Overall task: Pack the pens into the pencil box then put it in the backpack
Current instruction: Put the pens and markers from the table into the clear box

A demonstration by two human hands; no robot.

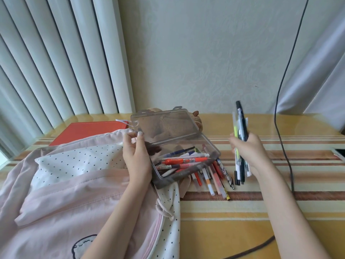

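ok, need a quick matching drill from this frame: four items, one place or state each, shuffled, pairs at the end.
Items:
1. pencil box
2. bundle of pens
3. loose pens
4. red folder

Places/states:
A. gripped in the right hand
B. lying on the table, partly under the box
C. lid open, steadied by the left hand
D. behind the backpack, flat on the table

Pairs: 1-C, 2-A, 3-B, 4-D

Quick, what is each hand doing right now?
Left hand: grips the left edge of the open pencil box, by the lid.
Right hand: holds a bundle of pens upright above the table.
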